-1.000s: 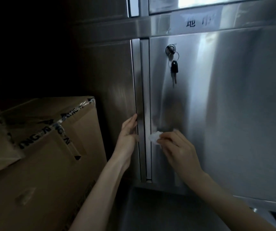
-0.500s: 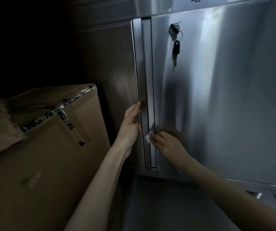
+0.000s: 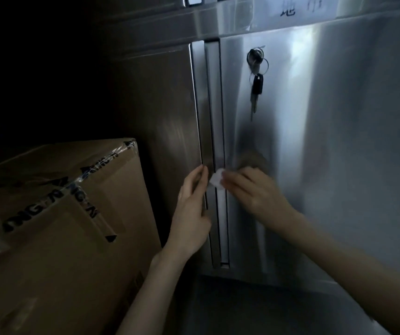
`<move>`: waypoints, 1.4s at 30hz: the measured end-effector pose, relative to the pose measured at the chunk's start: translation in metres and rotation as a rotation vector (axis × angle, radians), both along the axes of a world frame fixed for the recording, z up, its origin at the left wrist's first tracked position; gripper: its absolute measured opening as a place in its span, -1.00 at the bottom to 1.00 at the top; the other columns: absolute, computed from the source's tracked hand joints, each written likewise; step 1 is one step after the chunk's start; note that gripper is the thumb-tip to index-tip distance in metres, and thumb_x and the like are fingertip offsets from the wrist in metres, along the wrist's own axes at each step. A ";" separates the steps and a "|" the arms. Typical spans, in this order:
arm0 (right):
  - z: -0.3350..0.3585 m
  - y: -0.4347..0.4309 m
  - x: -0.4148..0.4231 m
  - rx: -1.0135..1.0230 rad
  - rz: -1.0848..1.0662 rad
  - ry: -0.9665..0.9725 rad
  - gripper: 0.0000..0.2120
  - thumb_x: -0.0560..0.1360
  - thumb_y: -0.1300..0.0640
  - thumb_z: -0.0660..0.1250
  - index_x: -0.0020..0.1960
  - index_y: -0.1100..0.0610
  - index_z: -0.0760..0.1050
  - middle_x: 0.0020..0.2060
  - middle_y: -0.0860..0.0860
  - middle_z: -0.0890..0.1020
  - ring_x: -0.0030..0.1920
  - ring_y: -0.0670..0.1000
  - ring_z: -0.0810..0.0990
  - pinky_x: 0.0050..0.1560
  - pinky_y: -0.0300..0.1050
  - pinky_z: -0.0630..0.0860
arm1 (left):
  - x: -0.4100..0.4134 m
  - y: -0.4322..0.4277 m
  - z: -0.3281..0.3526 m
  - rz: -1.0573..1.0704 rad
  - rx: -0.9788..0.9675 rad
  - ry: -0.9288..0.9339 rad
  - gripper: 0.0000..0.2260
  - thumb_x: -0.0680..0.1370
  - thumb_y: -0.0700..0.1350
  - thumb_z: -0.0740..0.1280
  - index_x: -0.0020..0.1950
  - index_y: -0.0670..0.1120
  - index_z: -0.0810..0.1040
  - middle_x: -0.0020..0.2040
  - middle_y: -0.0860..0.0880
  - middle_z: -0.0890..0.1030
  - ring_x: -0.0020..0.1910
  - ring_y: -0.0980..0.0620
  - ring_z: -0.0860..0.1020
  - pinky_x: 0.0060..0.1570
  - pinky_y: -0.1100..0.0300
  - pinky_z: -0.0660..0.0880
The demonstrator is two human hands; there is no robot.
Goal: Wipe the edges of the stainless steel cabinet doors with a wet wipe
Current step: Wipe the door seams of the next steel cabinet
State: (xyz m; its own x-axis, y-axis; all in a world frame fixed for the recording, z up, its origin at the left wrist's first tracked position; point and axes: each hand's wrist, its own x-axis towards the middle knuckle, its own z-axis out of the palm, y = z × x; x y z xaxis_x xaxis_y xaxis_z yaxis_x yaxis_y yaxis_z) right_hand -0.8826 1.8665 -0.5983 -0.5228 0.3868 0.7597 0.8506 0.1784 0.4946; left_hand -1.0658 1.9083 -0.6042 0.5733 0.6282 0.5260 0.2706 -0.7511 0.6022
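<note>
Head view of a stainless steel cabinet in dim light. The right hand [image 3: 254,192] pinches a small white wet wipe [image 3: 216,180] at its fingertips and holds it against the recessed vertical door edge [image 3: 214,117] on the left side of the cabinet door [image 3: 339,141], somewhat below the middle of the door's height. This hand is motion-blurred, so the lie of each finger cannot be told. The left hand [image 3: 191,209] is unclenched and holds nothing: its fingers are straight and together, laid flat along the corner strip [image 3: 197,105] of the cabinet, just left of the wipe. Whether its fingertips touch the wipe cannot be told. Both forearms are bare and reach in from the lower edge of the view.

Near the upper left of the door a lock [image 3: 255,55] carries a key ring, from which a black-headed key [image 3: 257,85] hangs against the steel. Above the door a horizontal rail bears a pale label [image 3: 298,8] with handwritten characters. The side panel [image 3: 157,117] of the cabinet lies in shadow. Beside it, at the left, stands a cardboard box [image 3: 61,226] sealed with printed tape, its near upper corner close to the left forearm
</note>
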 end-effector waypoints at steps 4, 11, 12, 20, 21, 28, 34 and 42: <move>0.072 0.005 -0.001 0.163 0.034 0.000 -0.84 0.51 0.31 0.31 0.02 0.37 0.61 0.07 0.21 0.58 -0.10 0.15 0.55 -0.19 -0.02 0.47 | 0.009 0.016 0.005 0.174 0.394 0.105 -0.16 0.51 -0.31 0.33 0.56 0.08 -0.15 0.56 0.18 -0.18 0.54 0.20 -0.22 0.52 0.19 -0.08; 0.110 0.005 0.008 -0.008 0.071 -0.437 -0.70 0.60 0.31 0.13 -0.07 0.33 0.64 -0.09 0.13 0.67 -0.08 0.12 0.65 -0.02 -0.08 0.52 | 0.013 0.039 0.019 0.359 0.632 0.199 -0.20 0.43 0.12 0.31 0.57 -0.06 0.03 0.57 -0.05 0.12 0.55 -0.07 0.07 0.41 -0.18 0.19; 0.118 0.004 0.010 -0.014 0.071 -0.472 -0.67 0.62 0.31 0.10 -0.07 0.33 0.64 -0.09 0.13 0.67 -0.08 0.12 0.65 -0.07 -0.07 0.54 | 0.012 0.041 0.019 0.382 0.670 0.221 -0.19 0.41 0.15 0.32 0.56 -0.08 0.08 0.56 -0.05 0.15 0.53 -0.09 0.12 0.38 -0.22 0.25; 0.151 0.014 0.004 0.112 0.000 -0.328 -0.77 0.54 0.29 0.21 -0.04 0.38 0.61 -0.05 0.22 0.65 -0.05 0.19 0.61 -0.08 -0.01 0.48 | 0.012 0.039 0.019 0.453 0.727 0.232 -0.16 0.36 0.21 0.35 0.54 -0.09 0.15 0.55 -0.03 0.20 0.51 -0.09 0.23 0.36 -0.20 0.29; 0.139 0.014 0.004 0.084 -0.004 -0.347 -0.76 0.55 0.28 0.21 -0.05 0.37 0.62 -0.04 0.20 0.66 -0.04 0.18 0.63 -0.08 -0.02 0.49 | 0.012 0.038 0.020 0.454 0.729 0.226 -0.16 0.36 0.20 0.37 0.53 -0.09 0.16 0.54 -0.02 0.20 0.50 -0.09 0.24 0.35 -0.20 0.30; 0.150 0.018 -0.005 0.109 -0.058 -0.234 -0.76 0.54 0.26 0.20 -0.08 0.35 0.62 -0.11 0.19 0.65 -0.17 0.19 0.63 -0.17 0.01 0.55 | 0.014 0.036 0.018 0.463 0.721 0.223 -0.08 0.30 0.17 0.50 0.53 -0.10 0.17 0.54 -0.02 0.23 0.50 -0.07 0.19 0.34 -0.17 0.26; 0.074 0.006 -0.009 -0.059 0.010 -0.063 -0.77 0.52 0.23 0.21 -0.02 0.35 0.57 -0.07 0.21 0.62 -0.07 0.12 0.51 -0.05 -0.05 0.46 | 0.005 0.036 0.015 0.461 0.716 0.294 -0.14 0.33 0.07 0.53 0.54 -0.09 0.23 0.54 -0.05 0.24 0.50 -0.08 0.24 0.36 -0.17 0.21; -0.034 0.003 -0.007 -0.149 0.036 -0.002 -0.80 0.47 0.28 0.27 0.06 0.34 0.51 -0.03 0.22 0.62 0.04 0.14 0.49 0.09 -0.07 0.39 | -0.008 0.026 -0.016 0.346 0.594 0.505 -0.10 0.53 -0.18 0.35 0.54 0.04 -0.32 0.57 0.03 -0.25 0.56 -0.02 -0.19 0.49 -0.07 -0.10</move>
State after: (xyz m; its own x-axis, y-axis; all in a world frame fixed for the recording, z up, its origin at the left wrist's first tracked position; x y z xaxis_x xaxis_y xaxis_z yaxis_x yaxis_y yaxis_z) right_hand -0.8896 1.8693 -0.6320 -0.5399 0.4761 0.6941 0.8414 0.2799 0.4624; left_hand -1.0735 1.9338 -0.6206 0.6540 0.5119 0.5569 0.6733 -0.7296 -0.1200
